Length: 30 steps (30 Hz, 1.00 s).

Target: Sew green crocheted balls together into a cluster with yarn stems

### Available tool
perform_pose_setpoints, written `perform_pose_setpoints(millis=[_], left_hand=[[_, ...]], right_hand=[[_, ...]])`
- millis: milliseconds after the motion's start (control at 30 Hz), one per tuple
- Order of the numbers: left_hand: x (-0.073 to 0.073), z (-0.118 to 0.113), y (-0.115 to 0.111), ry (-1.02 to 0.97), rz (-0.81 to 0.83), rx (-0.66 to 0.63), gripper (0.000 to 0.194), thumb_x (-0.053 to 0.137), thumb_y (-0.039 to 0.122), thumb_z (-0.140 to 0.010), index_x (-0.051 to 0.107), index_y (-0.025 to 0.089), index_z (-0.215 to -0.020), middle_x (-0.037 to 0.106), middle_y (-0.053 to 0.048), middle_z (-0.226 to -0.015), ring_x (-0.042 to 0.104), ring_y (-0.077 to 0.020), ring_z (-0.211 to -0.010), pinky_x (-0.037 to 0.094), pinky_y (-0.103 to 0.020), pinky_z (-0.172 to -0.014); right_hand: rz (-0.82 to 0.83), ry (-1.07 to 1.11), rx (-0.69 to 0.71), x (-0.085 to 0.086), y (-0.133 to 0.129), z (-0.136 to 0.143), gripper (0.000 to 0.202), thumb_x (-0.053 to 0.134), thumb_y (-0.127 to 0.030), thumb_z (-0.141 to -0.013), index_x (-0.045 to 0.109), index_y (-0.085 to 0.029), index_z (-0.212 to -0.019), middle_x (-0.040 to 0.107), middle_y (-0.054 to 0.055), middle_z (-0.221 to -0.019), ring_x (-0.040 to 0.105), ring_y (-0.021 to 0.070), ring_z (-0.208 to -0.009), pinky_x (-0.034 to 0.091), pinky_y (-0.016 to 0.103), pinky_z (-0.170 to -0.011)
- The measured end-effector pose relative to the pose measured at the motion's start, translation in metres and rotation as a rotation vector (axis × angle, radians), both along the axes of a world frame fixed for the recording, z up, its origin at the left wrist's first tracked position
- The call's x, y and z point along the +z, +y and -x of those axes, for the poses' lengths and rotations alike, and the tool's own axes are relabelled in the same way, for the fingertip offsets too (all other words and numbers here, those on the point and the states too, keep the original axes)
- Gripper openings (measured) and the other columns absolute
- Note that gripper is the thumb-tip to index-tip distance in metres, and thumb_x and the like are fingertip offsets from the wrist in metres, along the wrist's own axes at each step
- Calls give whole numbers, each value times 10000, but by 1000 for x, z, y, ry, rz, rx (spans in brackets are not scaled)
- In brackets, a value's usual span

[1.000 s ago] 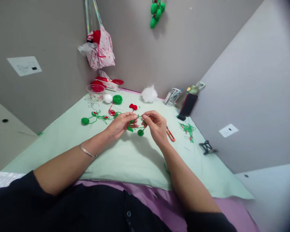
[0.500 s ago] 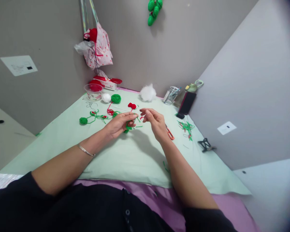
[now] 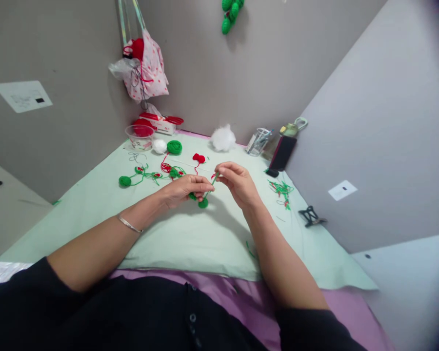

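My left hand (image 3: 185, 189) is closed in a pinch on green yarn (image 3: 215, 179) above the table. A small green crocheted piece (image 3: 203, 203) hangs just under its fingers, with more green showing beneath the palm. My right hand (image 3: 239, 185) pinches the upper end of the same short strand, thumb against fingertips. The strand runs between the two hands. Behind them lie a red crocheted piece (image 3: 198, 158) with a red tail and a green and red crocheted piece (image 3: 176, 172).
Green yarn balls (image 3: 174, 147), a plastic tub (image 3: 139, 138) and white stuffing (image 3: 223, 138) stand toward the back. On the right are a clear cup (image 3: 259, 142), a phone (image 3: 283, 153), yarn scraps (image 3: 282, 191) and a black claw clip (image 3: 311, 216). A dotted bag (image 3: 149, 68) hangs on the wall.
My right hand has closed its fingers on the strand, which now stretches between both hands. The green piece under my left hand has swung into view. The orange-handled scissors are now hidden.
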<state>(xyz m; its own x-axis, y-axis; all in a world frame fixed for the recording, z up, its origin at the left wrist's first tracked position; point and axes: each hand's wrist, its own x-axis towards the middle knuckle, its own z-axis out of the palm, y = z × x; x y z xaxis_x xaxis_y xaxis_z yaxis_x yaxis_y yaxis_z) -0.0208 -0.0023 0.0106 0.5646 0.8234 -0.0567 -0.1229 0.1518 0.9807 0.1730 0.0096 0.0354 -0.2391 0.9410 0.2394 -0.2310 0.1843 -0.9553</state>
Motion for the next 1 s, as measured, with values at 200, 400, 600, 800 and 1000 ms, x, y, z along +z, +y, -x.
perform_pose_setpoints(millis=[200,400,600,800,1000], left_hand=[[-4,-2,-3,93,-40,-93,315,835,429,-706,701,147,-750,558,18,-623,431,-89,-576,346,-252,-583],[-6,-4,-4,123,-16,-202,322,839,422,-696,676,152,-762,596,10,-678,468,-90,-593,375,-244,-592],[-4,1,-1,146,-48,-258,314,833,434,-707,685,159,-737,620,-11,-672,464,-95,-572,342,-233,-548],[-7,1,-3,73,-19,-217,292,805,431,-772,702,158,-771,656,-49,-769,557,-127,-661,422,-240,-598],[-1,1,-7,-179,53,-119,297,837,334,-766,697,155,-958,681,-69,-1021,656,-161,-903,522,-365,-923]], right_hand=[[158,180,33,4,-1,-2,309,861,-392,-686,661,-213,-838,688,-21,-756,636,105,-689,505,195,-584],[148,120,147,3,-6,7,304,817,-381,-734,610,-167,-793,592,-48,-612,325,12,-414,244,169,-404],[117,117,45,4,-3,5,334,803,-423,-722,578,-190,-800,577,-54,-633,258,22,-427,198,206,-405],[114,126,8,7,0,-2,375,820,-447,-694,563,-216,-839,581,-54,-726,238,31,-455,174,218,-403],[171,235,-34,9,6,-8,430,879,-383,-632,525,-216,-808,477,-88,-660,244,25,-457,156,183,-389]])
